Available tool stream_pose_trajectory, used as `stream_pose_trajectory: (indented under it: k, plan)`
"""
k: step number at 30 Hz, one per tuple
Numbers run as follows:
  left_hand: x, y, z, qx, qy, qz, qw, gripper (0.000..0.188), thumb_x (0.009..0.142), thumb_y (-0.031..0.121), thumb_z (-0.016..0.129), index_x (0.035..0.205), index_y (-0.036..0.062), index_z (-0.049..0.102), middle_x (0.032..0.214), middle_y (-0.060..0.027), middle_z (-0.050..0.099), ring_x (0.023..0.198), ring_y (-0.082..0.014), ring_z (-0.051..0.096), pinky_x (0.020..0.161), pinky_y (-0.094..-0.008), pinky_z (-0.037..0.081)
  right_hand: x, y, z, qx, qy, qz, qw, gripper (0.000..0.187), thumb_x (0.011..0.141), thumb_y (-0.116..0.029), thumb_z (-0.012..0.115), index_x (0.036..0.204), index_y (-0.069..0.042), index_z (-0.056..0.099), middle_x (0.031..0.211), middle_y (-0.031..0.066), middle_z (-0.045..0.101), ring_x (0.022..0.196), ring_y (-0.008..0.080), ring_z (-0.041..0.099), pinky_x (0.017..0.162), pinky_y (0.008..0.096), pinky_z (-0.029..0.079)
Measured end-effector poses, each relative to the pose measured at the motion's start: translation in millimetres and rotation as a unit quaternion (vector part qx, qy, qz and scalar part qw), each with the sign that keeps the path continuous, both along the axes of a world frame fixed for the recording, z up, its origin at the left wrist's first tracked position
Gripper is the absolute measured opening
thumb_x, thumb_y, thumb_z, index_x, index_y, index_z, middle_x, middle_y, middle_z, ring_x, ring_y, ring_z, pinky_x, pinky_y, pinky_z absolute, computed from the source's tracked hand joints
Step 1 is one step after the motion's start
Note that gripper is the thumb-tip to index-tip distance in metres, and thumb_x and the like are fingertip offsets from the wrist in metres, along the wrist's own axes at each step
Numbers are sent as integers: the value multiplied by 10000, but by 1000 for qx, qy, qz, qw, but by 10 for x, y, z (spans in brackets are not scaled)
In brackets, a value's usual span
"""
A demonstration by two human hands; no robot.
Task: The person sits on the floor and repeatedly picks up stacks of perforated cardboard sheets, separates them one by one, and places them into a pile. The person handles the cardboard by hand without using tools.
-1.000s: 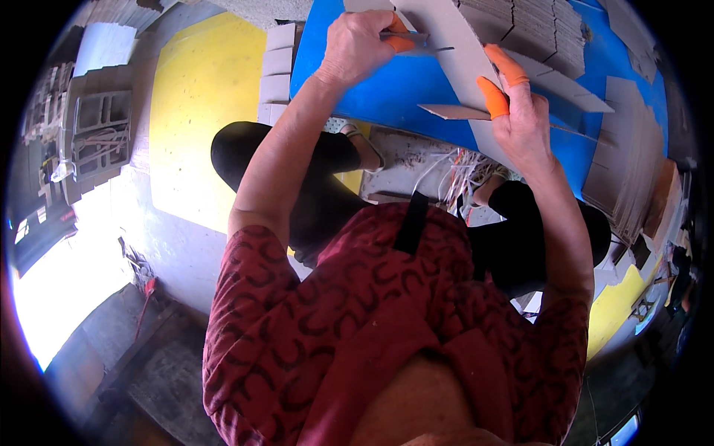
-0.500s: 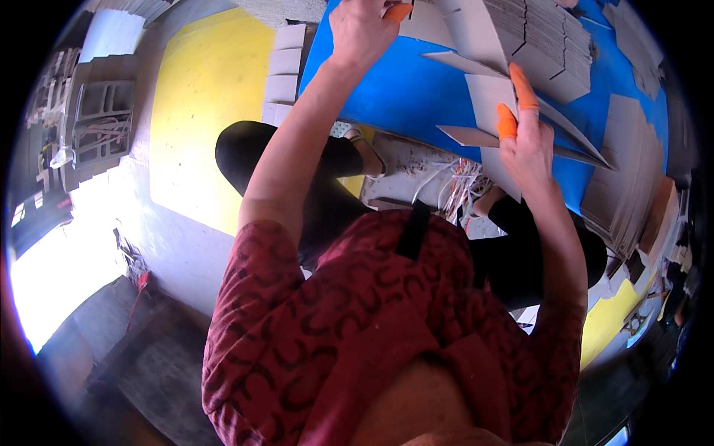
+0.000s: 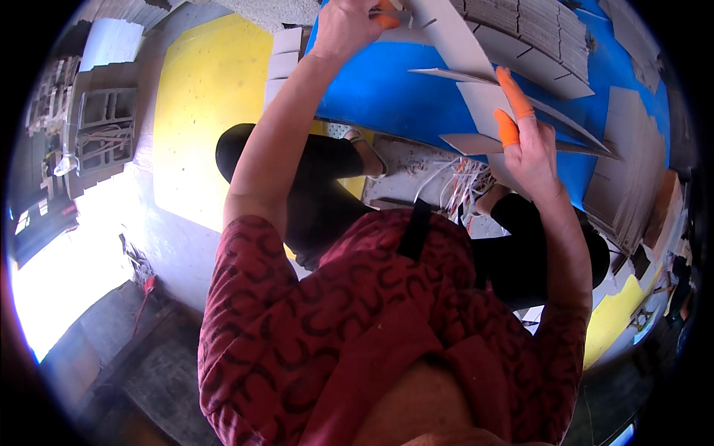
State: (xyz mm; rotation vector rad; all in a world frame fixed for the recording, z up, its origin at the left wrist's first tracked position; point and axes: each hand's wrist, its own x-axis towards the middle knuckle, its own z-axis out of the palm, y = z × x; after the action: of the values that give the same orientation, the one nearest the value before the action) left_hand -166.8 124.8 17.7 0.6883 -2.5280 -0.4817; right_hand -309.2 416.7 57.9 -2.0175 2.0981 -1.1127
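Observation:
Orange finger covers are on the fingertips of both my hands. My right hand pinches a partly joined cardboard divider, whose flat strips cross and fan out at angles. A long cardboard strip runs from its upper side toward the top edge of the view. Up there my left hand is closed, its covered fingertips at a cardboard strip; the picture edge cuts off part of the hand. Both hands are over a blue tabletop.
Behind the divider stands a thick stack of slotted cardboard strips. More cardboard pieces lie at the right, and a short row sits by the table's left edge. A yellow sheet covers floor on the left. White straps lie beneath the table.
My left hand has shifted slightly left. The long strip now leans further left at its top, and the divider has tilted a little in my right hand, which keeps its hold.

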Motion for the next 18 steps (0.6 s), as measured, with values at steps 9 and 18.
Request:
stream_pose_trajectory:
  k: [9,18]
  plan:
    - [267,332,130,30,-28,-20,999,183,774,145,805,910,48,729,818,-86,719,707,-178,681,658,-290,554,63,-132,-9,172,95,31,980,726,778,17,605,1464,-18,368,911,189,674,657,309,667,607,394,543]
    - [389,437,117,-30,56,-69,996,137,767,170,759,891,114,737,848,-67,714,793,-238,691,686,-331,548,-49,38,-55,189,2,-40,981,622,890,-102,638,1469,-137,415,888,187,693,751,332,692,643,390,539]
